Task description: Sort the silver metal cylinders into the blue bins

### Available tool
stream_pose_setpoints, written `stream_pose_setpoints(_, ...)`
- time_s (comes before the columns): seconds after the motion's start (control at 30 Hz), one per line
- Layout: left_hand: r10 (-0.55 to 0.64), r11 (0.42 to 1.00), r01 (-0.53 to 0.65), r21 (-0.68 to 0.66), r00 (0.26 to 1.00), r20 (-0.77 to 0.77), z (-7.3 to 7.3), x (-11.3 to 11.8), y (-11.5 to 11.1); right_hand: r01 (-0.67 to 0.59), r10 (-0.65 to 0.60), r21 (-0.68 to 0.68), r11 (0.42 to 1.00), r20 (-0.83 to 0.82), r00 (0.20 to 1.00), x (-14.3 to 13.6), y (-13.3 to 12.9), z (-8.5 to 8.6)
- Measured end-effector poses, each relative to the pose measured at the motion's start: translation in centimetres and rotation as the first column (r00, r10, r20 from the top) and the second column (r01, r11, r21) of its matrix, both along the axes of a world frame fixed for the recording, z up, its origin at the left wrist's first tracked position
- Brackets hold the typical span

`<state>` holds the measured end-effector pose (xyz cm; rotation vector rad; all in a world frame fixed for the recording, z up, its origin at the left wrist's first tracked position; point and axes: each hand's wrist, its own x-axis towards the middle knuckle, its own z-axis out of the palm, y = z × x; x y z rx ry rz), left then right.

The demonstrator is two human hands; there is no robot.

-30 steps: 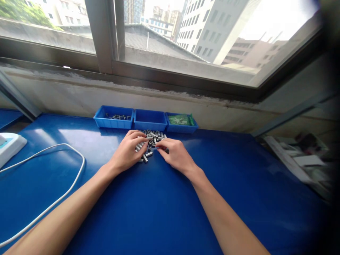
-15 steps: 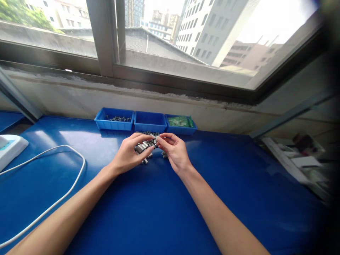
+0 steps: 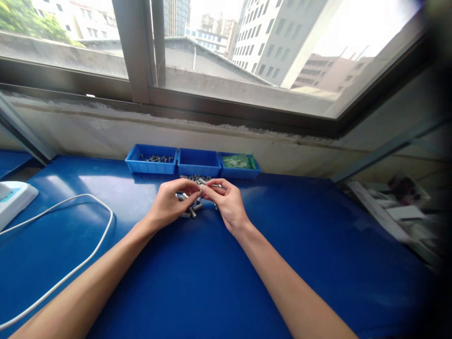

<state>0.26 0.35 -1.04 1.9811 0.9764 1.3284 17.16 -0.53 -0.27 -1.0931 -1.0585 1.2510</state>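
Observation:
My left hand (image 3: pixel 173 200) and my right hand (image 3: pixel 226 200) meet at their fingertips over the blue table. Between them is a small pale metal part (image 3: pixel 202 187), mostly covered by the fingers, its exact kind unclear. My right thumb and index finger pinch it. The left index finger and thumb close around its other side. Beneath and behind the hands lies a loose pile of short silvery metal pieces (image 3: pixel 192 212), cylinder-like in shape. Both hands partly hide this pile.
Behind the pile stand three blue bins: the left bin (image 3: pixel 130 162) with small metal parts, the middle bin (image 3: pixel 197 170), and the right bin (image 3: pixel 240 174) with a green packet (image 3: pixel 238 161). A white cable (image 3: pixel 106 230) curves from a white power strip (image 3: pixel 16 202) at left.
My right hand has shifted slightly left with the small part. My left thumb and index finger have drawn together around it, after being spread apart over the pile.

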Motion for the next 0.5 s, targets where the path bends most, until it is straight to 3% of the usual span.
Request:
stream_pose_setpoints(0.13,-0.045,0.986,0.066,-0.151,0.990,0.135,0.1,0.2,-0.1,-0.047,0.043,0.048,0.998,0.070,0.997,-0.1,-0.2,0.5)
stream_pose_setpoints(0.23,0.013,0.968,0.053,-0.245,0.966,0.257,0.3,-0.3,0.7,-0.038,-0.008,0.166,0.985,0.267,0.964,0.2,-0.5,0.8)
stream_pose_setpoints(0.3,0.127,0.960,-0.043,-0.276,0.948,0.293,0.5,-1.1,1.7,-0.054,-0.096,0.280,0.959,0.496,0.863,0.5,-0.7,1.0)
stream_pose_setpoints(0.37,0.249,0.940,-0.144,-0.309,0.910,0.333,0.5,-2.0,2.8,-0.134,-0.173,0.371,0.919,0.685,0.708,0.8,-0.9,1.1)
stream_pose_setpoints(0.43,0.335,0.925,-0.221,-0.308,0.858,0.390,0.6,-2.8,3.8,-0.231,-0.206,0.408,0.883,0.780,0.591,1.1,-1.0,1.0)
stream_pose_setpoints(0.5,0.362,0.923,-0.254,-0.289,0.828,0.428,0.6,-3.4,4.6,-0.288,-0.216,0.412,0.864,0.821,0.528,1.2,-1.1,0.9)
